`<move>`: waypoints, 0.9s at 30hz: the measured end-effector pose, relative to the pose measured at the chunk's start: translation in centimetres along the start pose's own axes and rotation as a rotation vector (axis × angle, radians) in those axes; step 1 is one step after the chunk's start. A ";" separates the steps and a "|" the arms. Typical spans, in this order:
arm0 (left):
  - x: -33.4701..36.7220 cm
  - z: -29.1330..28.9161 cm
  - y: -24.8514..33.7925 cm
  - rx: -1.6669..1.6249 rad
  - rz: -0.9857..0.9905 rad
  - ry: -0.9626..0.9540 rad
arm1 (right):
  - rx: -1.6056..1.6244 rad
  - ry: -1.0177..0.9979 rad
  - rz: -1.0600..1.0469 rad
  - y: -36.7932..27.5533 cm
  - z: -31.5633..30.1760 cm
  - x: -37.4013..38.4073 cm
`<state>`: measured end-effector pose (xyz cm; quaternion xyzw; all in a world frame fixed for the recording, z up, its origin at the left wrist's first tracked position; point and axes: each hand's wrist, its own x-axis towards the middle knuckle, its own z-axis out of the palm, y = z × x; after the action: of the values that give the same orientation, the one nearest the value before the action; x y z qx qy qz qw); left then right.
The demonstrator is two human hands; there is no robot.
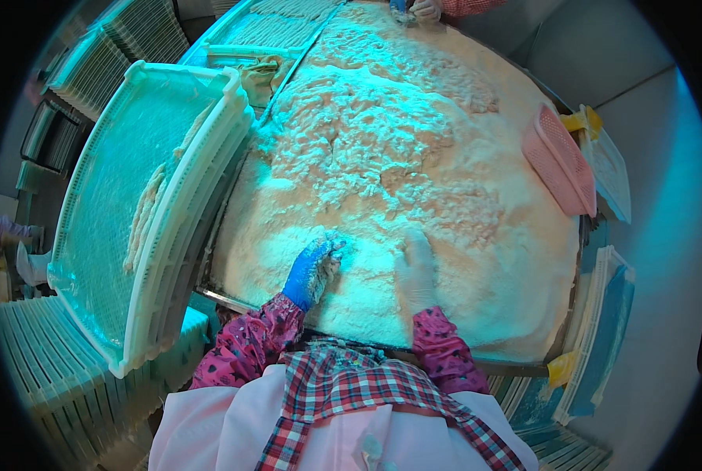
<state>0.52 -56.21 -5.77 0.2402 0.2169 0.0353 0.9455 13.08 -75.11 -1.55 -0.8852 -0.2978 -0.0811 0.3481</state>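
So I'm standing off to the side here, and the main thing is this big, pale, crumbly spread of floury powder and clumps [367, 133] covering most of the wide metal-edged desk [229, 301]. It's smooth and fine near the worker and down the right side, way lumpier through the middle and toward the far end.

The blue-gloved left hand [310, 271] is at the near edge of it, fingers half curled and caked with the stuff. Can't tell if they've got a clump or it's just stuck on. The white-gloved right hand [416, 271] is just beside it, fingers fairly straight and resting against the powder. It blends in so well that I can't say whether they're closed on anything.

Handling-wise, I'd guess any handful is light and soft, no stiffness at all. The fine bits probably slide right through a pinch, and the lumps look damp enough to cling but likely break if squeezed. I'd go in low with cupped fingers and lift from underneath, using both hands for the lumpy part.

The pale, knobbly strands [144, 216] on the white plastic mesh tray [104, 184] to the left look bendy and easy to tear, so support those along their length.
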 end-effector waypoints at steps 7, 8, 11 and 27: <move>-1.1 2.6 -1.3 -0.167 -0.049 -0.019 | 0.768 -0.112 0.615 2.2 1.1 -0.1; -1.1 3.3 -1.7 -0.252 -0.047 -0.009 | 0.792 -0.153 0.556 0.9 0.8 0.0; 0.1 5.0 -2.0 -0.250 0.088 -0.010 | 0.647 -0.238 0.227 -4.4 0.8 -1.4; -1.1 10.3 -2.2 -0.064 0.831 0.093 | 0.468 -0.375 -0.375 -12.4 1.4 2.4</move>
<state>3.85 -62.86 1.70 0.2759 0.1425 0.4313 0.8471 7.70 -65.81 5.30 -0.7109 -0.5243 0.0909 0.4598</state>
